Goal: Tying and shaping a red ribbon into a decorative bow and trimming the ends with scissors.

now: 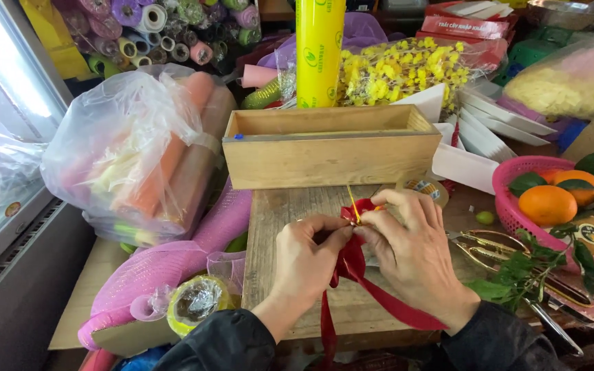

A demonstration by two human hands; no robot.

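A red ribbon (pixel 352 264) is pinched between the left hand (pixel 307 257) and right hand (pixel 414 251) above a wooden board (pixel 276 220), near a wooden box (pixel 328 148).

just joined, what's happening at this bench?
A person is working a red ribbon with both hands over a wooden board. The left hand and right hand pinch the ribbon's gathered part together, with a thin gold strip sticking up between the fingers. The ribbon's tails hang off the board's near edge. Gold scissors lie to the right, beside a pink basket of oranges.
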